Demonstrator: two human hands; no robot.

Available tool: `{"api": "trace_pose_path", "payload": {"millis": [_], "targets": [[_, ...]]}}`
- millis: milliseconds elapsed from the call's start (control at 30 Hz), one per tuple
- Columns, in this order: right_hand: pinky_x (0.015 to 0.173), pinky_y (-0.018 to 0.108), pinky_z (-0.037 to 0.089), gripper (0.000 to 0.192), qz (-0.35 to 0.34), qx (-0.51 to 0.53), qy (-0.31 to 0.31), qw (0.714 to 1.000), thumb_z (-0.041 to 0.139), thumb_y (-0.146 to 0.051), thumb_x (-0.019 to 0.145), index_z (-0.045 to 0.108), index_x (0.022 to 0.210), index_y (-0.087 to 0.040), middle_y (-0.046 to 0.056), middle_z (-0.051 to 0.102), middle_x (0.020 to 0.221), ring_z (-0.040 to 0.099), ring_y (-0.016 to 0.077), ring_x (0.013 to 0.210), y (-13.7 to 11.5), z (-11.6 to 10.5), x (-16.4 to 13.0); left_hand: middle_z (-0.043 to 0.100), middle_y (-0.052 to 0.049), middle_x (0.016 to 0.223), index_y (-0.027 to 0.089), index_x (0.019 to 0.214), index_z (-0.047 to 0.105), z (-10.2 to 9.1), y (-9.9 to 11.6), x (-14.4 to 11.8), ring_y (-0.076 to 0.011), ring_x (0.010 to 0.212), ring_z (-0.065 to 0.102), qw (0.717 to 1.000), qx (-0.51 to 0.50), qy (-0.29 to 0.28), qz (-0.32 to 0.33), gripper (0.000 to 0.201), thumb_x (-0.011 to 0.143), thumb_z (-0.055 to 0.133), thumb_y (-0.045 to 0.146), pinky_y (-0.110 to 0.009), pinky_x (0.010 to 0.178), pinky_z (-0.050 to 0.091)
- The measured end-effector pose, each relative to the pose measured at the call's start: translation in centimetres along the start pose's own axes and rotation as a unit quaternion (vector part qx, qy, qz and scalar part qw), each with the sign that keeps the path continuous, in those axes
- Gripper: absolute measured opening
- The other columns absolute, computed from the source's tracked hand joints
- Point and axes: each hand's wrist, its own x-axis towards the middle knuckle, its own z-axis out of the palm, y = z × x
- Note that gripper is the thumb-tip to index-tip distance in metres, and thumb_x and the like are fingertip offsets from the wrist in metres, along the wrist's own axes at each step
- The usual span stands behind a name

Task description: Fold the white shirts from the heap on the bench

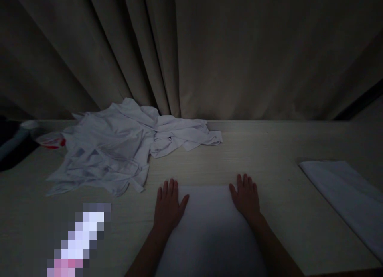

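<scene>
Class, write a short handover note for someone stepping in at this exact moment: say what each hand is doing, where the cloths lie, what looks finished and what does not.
Left hand: open, palm flat on the left edge of the folded white cloth.
Right hand: open, flat on the same cloth's right edge.
The folded cloth lies smooth on the table, directly in front of the person.
Done: this cloth looks folded flat; another folded white cloth lies at the right edge.
Left: a crumpled pile of white garments sits unfolded at the back left, by the curtain.
The light is dim; fine details are hard to tell.
</scene>
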Motion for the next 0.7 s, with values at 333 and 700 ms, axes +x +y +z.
{"api": "trace_pose_path", "payload": {"millis": [333, 700], "targets": [[0.109, 0.053, 0.012, 0.07, -0.01, -0.025, 0.012, 1.0, 0.03, -0.051, 0.09, 0.033, 0.141, -0.002, 0.026, 0.03, 0.146, 0.022, 0.037, 0.137, -0.3, -0.5, -0.3, 0.051, -0.013, 0.137, 0.014, 0.129, 0.05, -1.1, -2.2, -0.2, -0.0268, 0.131, 0.04, 0.998, -0.056, 0.003, -0.004, 0.045, 0.094, 0.028, 0.032, -0.051, 0.111, 0.024], [0.109, 0.051, 0.014, 0.069, 0.0, -0.083, 0.008, 0.997, 0.029, -0.051, 0.09, 0.034, 0.141, -0.004, 0.024, 0.032, 0.146, 0.025, 0.0361, 0.136, -0.7, -0.4, -0.3, 0.063, -0.01, 0.106, 0.019, 0.103, 0.065, -3.0, -4.5, 2.8, -0.024, 0.103, 0.054, 0.995, -0.094, -0.04, 0.01, 0.032, 0.089, 0.039, 0.032, -0.04, 0.092, 0.041]]}}
